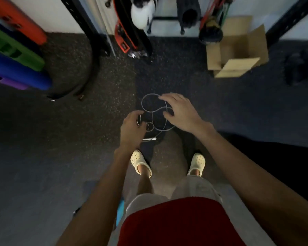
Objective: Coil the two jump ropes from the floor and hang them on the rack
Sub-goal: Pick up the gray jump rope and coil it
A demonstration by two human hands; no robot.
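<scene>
Bent over a thin jump rope (154, 114) looped on the dark floor (89, 112), left hand (132, 129) closed on its strands, right hand (180, 110) spread open above (cardboard box (236, 52) nearby, beyond).

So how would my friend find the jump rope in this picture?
Look at the dark speckled floor just ahead of the pale clogs. Between the left hand and right hand lies the jump rope, the only thin grey cord, in loose loops.
</scene>
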